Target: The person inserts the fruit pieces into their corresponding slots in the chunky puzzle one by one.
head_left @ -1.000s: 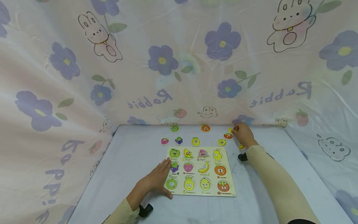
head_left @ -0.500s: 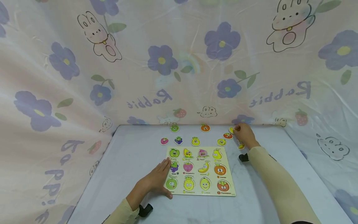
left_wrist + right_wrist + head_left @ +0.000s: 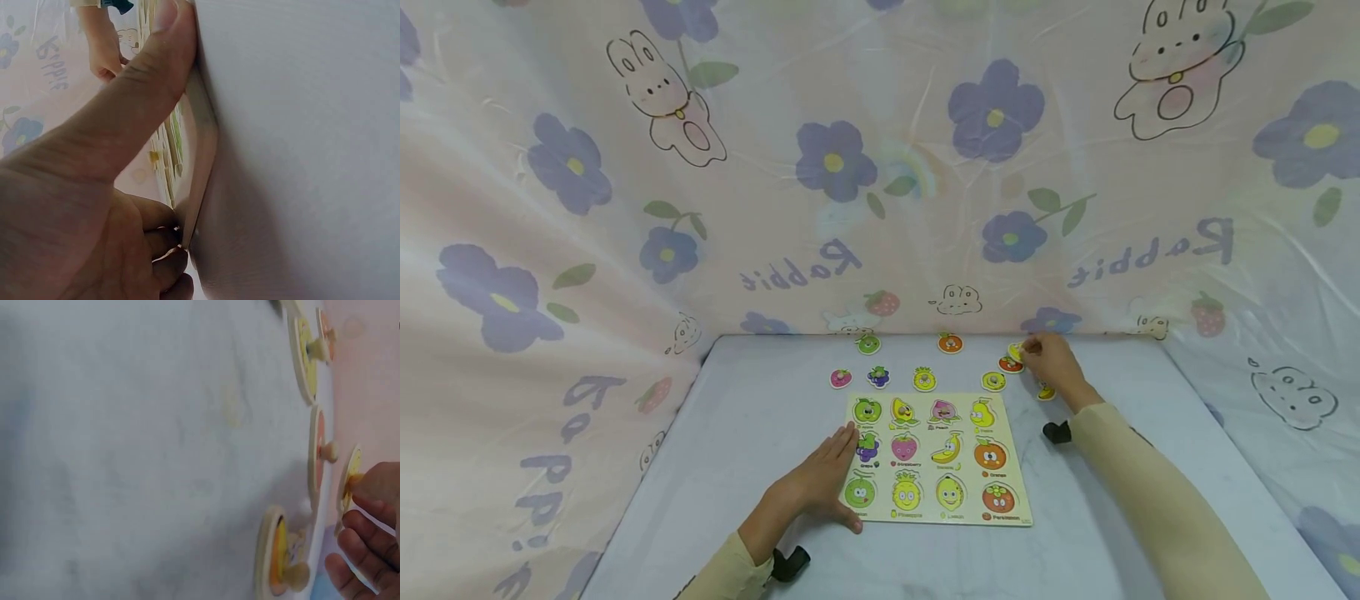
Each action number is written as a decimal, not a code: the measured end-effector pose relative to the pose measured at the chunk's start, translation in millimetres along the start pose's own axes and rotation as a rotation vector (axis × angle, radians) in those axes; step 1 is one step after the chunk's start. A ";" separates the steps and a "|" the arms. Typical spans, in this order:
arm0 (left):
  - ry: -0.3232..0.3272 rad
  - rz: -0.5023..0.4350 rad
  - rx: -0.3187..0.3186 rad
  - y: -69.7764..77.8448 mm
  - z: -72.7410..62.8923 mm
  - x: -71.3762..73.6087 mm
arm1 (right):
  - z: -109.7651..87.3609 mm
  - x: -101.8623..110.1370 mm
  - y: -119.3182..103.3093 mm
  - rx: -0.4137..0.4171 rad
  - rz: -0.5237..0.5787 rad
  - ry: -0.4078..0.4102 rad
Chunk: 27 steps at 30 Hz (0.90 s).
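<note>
My right hand (image 3: 1054, 367) pinches a yellow knobbed puzzle piece (image 3: 353, 461) by its small wooden knob at the table's far right. In the head view the yellow piece overlaps a red-orange persimmon piece (image 3: 1011, 364). A banana piece (image 3: 275, 553) lies close below that hand. My left hand (image 3: 818, 477) rests at the near left corner of the cream fruit puzzle board (image 3: 925, 518), fingers extended along its left side and thumb at the front edge. In the left wrist view, thumb and fingertips touch the board's edge (image 3: 203, 150). Printed fruits in rows cover the board.
Beyond the board lie loose knobbed pieces: a strawberry (image 3: 841, 378), grapes (image 3: 878, 377), a pineapple (image 3: 924, 379), a lemon (image 3: 993, 381), a green melon (image 3: 868, 343) and an orange (image 3: 951, 342). A rabbit-and-flower curtain (image 3: 910, 242) rises behind the white table (image 3: 760, 400).
My right hand shifts slightly right, then back left, bringing the yellow piece over part of the persimmon piece. The left hand and the board stay put.
</note>
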State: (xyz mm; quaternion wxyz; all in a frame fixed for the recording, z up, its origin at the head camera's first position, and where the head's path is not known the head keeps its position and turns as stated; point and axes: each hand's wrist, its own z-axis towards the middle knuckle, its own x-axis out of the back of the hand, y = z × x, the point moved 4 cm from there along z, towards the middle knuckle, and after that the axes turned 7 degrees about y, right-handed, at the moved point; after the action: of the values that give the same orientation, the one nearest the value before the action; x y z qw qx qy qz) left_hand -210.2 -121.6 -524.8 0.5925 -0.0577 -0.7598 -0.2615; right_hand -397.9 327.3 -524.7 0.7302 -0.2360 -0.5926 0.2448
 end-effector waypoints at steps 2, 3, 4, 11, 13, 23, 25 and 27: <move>-0.001 -0.008 0.000 0.7 -0.4 0.8 | -2.5 -0.1 -4.1 0.021 0.005 0.000; -0.001 -0.010 0.001 1.2 -0.9 1.4 | -3.9 -0.1 -6.8 0.034 0.007 0.000; -0.002 -0.011 0.002 1.5 -1.2 1.7 | -5.1 -0.3 -9.4 0.046 0.006 -0.002; 0.001 -0.009 -0.003 2.0 -1.6 1.9 | -11.7 -3.3 -24.1 0.113 -0.033 -0.001; 0.004 -0.012 -0.007 2.0 -1.2 1.5 | -14.5 -4.3 -27.5 0.125 -0.047 -0.002; 0.014 -0.034 -0.016 2.9 -1.9 3.0 | -30.6 -6.6 -45.8 0.207 -0.023 -0.010; 0.014 -0.034 -0.016 3.0 -2.2 3.3 | -32.6 -8.1 -47.5 0.220 -0.030 -0.011; 0.013 -0.036 -0.015 3.3 -2.5 3.7 | -35.0 -9.1 -49.2 0.234 -0.030 -0.013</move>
State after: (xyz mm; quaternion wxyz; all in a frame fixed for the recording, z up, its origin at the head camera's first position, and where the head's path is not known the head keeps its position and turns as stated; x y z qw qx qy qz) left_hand -207.8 -120.8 -519.9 0.5923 -0.0467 -0.7548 -0.2779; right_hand -361.3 281.7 -506.8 0.7526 -0.1387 -0.5680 0.3028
